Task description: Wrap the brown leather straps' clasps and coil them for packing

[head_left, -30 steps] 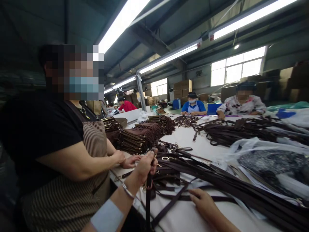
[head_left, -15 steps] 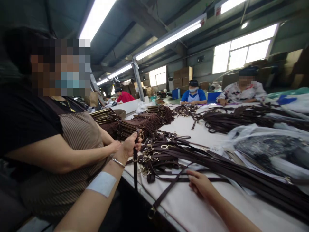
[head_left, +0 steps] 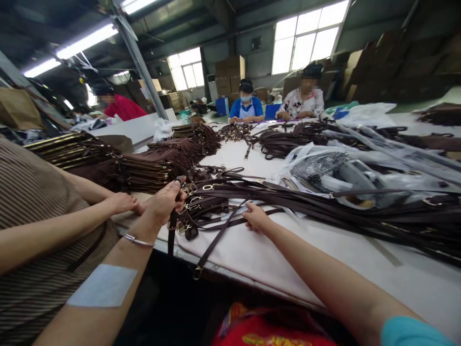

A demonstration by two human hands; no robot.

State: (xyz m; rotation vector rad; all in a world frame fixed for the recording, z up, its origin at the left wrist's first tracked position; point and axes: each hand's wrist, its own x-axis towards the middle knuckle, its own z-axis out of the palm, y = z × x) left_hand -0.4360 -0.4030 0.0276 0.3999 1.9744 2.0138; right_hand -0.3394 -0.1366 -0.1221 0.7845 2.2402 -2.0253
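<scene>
My left hand (head_left: pixel 166 203) is closed around a dark brown leather strap (head_left: pixel 172 242). One end of the strap shows above the fist, and the rest hangs down past the table edge. My right hand (head_left: pixel 256 217) is low over the table, its fingers bent and slightly apart, with nothing visible in them. Its fingertips are close to a second brown strap (head_left: pixel 221 235), which runs to a metal buckle (head_left: pixel 197 273) over the table's front edge. Between my hands lie several straps with gold-coloured clasps (head_left: pixel 208 187).
A person in a striped apron (head_left: pixel 32 202) stands close on my left, hands together. Brown pieces with gold-coloured edges are stacked (head_left: pixel 144 174) behind. A long strap bundle (head_left: pixel 324 206) crosses the white table (head_left: pixel 288 269). Clear plastic bags (head_left: pixel 360 173) lie at right. Other people sit beyond.
The view has swung to the right and down, so the neighbour's head has left the picture. My left hand keeps its hold on the strap; my right hand stays by the other strap.
</scene>
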